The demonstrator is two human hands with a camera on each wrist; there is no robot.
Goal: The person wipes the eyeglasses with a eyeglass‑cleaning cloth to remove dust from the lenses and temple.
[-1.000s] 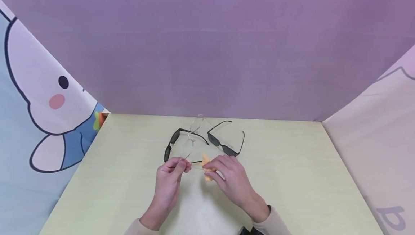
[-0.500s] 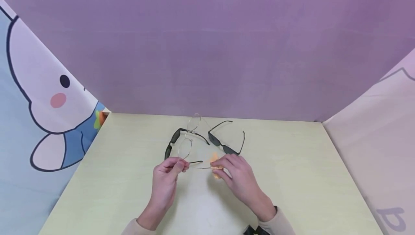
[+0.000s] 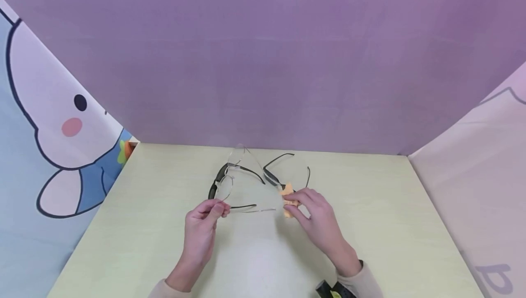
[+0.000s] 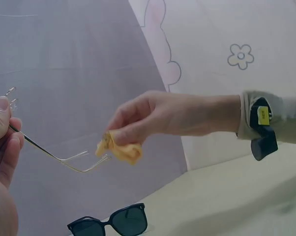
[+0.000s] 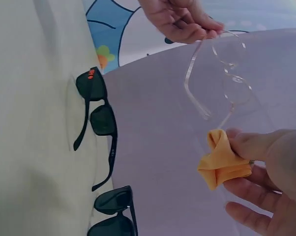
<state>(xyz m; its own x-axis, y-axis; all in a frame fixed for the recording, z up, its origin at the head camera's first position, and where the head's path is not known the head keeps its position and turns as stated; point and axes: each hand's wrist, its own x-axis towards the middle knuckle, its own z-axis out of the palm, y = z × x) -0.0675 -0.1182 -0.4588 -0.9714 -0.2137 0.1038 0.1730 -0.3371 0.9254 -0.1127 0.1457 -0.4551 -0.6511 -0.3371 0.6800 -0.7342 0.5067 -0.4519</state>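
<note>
My left hand point(image 3: 200, 232) pinches a pair of thin wire-framed eyeglasses point(image 5: 236, 78) near one hinge and holds them above the table. The clear lenses stand on end, and both temples point to the right. Between the thumb and fingers of my right hand point(image 3: 322, 218) is a crumpled orange cloth point(image 5: 222, 162). One temple's tip reaches close to the cloth; whether they touch, I cannot tell. Behind the eyeglasses lies a pair of black sunglasses point(image 3: 213, 190), temples unfolded. A second pair of dark sunglasses point(image 3: 271, 178) lies to its right, partly covered by the cloth and right hand.
The pale yellow table point(image 3: 390, 225) extends to both sides of the hands. A purple backdrop point(image 3: 263, 60) rises behind it, with printed cloth walls left and right. A black wrist device point(image 3: 334, 289) sits at the right sleeve.
My right hand has moved right and slightly away from me with the cloth, off the nearer temple. My left hand has shifted a little left with the eyeglasses. Both sunglasses stay put.
</note>
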